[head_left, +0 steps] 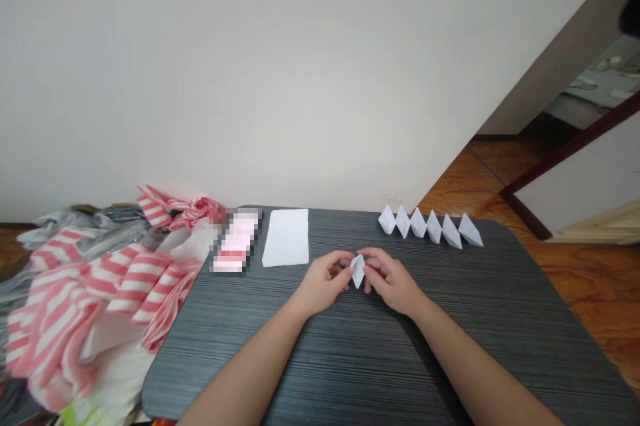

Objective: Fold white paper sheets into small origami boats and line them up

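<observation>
A small white folded paper piece [357,271], diamond-shaped from above, is held over the middle of the dark table [360,359]. My left hand [327,279] pinches its left side between thumb and fingers. On its right side my right hand [390,279] grips it the same way, with the fingertips partly hidden behind the paper. Farther back to the right, several similar folded paper pieces [435,227] stand side by side in a row. A stack of white paper sheets [287,237] lies to the left of my hands.
Left of the sheets is a blurred-out, phone-like rectangle [236,241]. A heap of red-and-white striped cloth [135,279] and plastic bags crowds the table's left side. The white wall [300,79] rises behind the table; wooden floor [465,179] shows at right.
</observation>
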Tool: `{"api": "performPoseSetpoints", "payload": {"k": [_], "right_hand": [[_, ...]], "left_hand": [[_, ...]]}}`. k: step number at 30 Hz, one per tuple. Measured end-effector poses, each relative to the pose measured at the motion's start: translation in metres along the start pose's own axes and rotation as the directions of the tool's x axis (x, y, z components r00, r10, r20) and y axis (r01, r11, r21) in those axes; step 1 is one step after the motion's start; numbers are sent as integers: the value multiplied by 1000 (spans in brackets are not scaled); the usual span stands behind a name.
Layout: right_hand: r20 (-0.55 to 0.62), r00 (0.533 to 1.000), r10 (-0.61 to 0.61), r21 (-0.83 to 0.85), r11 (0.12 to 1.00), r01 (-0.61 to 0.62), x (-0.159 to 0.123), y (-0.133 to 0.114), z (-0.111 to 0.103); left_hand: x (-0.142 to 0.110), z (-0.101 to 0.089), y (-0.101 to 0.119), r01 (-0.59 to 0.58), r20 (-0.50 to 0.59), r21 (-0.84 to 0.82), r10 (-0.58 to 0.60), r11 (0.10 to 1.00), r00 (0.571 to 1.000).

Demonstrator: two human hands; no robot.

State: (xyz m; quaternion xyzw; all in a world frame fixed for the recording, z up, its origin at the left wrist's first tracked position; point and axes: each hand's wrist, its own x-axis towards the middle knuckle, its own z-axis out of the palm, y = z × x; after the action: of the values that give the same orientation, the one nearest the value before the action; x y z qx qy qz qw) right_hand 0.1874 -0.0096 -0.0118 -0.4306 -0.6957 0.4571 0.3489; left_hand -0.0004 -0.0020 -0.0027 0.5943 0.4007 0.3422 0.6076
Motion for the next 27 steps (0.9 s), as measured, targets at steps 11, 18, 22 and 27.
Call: {"api": "performPoseSetpoints", "payload": {"k": [11, 18, 22, 27], "right_hand": [[-33, 998, -44, -95, 995, 40, 1, 1, -3], [-66, 993, -96, -61, 994, 92, 0, -1, -5], [-61, 991, -115, -67, 992, 111, 1, -2, -5], [-52, 998, -28, 29, 999, 30, 2, 5, -1]], "left_hand": [[3, 1, -7, -22, -59, -120, 15, 993, 998], [4, -1, -5, 14, -57, -47, -16, 999, 998], [3, 0, -2, 20, -32, -8, -20, 1000, 999], [3, 1, -2, 22, -30, 19, -22, 1000, 999]]}}
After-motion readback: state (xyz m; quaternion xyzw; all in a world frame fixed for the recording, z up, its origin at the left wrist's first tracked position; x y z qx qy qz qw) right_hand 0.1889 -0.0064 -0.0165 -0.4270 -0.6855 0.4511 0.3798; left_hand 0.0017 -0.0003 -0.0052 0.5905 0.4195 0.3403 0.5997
